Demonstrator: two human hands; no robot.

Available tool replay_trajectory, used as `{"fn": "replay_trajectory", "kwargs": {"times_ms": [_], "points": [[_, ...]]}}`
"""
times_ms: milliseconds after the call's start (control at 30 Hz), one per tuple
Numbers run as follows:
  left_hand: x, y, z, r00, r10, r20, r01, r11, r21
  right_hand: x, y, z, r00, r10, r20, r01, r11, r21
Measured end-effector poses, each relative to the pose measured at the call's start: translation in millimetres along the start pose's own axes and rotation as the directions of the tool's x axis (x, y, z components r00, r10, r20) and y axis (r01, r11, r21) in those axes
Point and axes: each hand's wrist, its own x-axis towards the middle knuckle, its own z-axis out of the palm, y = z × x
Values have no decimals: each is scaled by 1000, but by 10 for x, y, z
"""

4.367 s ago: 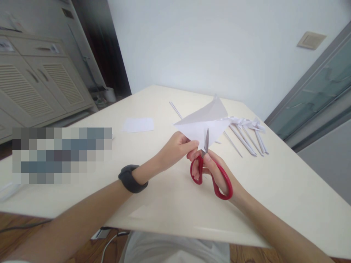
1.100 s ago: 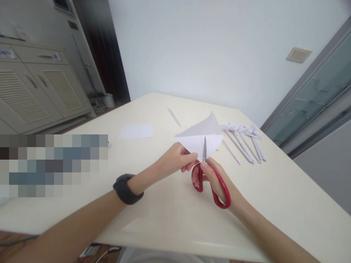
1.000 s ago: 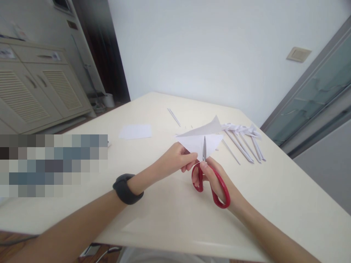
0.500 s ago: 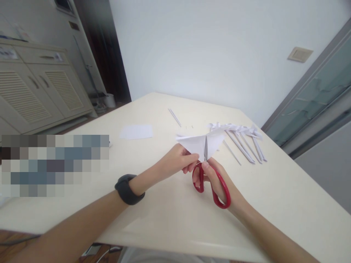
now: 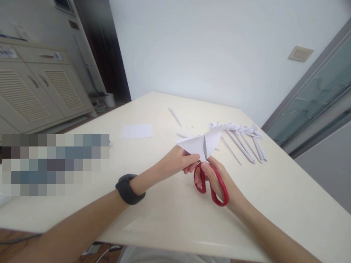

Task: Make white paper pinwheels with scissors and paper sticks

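Note:
Between thumb and fingers, my left hand pinches a white sheet of paper by its near edge, above the table. My right hand grips red-handled scissors, with fingers through the loops. Their blades lie at a slit that runs up through the paper, which parts into a left and a right portion; the blades themselves are mostly hidden. Beyond the paper, to the right, lie several paper pinwheels on rolled paper sticks. A thin loose paper stick rests beside them.
The cream table meets a white wall. A flat white paper piece lies left of centre, and thin paper sticks lie farther back. A blurred-out patch covers the left side. A louvred cabinet stands beyond.
The scissor handles have drawn closer together at the paper. The paper's right portion has tilted slightly, while my left hand keeps nearly the same place.

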Motion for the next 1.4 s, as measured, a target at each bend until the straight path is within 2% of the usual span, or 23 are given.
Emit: {"fn": "replay_trajectory", "kwargs": {"times_ms": [233, 500, 667, 800, 1200, 1400], "points": [[10, -9, -21, 999, 41, -26, -42, 998, -48, 1, -27, -11, 1000, 14, -20, -14, 1000, 0], [-4, 58, -11, 986, 20, -168, -37, 995, -96, -5, -7, -2, 1000, 20, -19, -20, 1000, -3], [-8, 59, 6, 988, -19, -156, 7, 997, -80, 5, 28, -21, 1000, -11, 3, 11, 1000, -20], [4, 27, -6, 991, -4, -137, -7, 997, -78, 1, 30, -32, 1000, -5, 25, 5, 1000, -11], [-3, 60, 6, 990, -6, -141, -7, 996, -93, -26, 21, -15, 1000, 27, -11, -27, 999, -21], [-6, 45, 5, 996, -12, -93, 6, 998, -68, -3, 45, -21, 1000, -22, -1, 22, 1000, 17]]}}
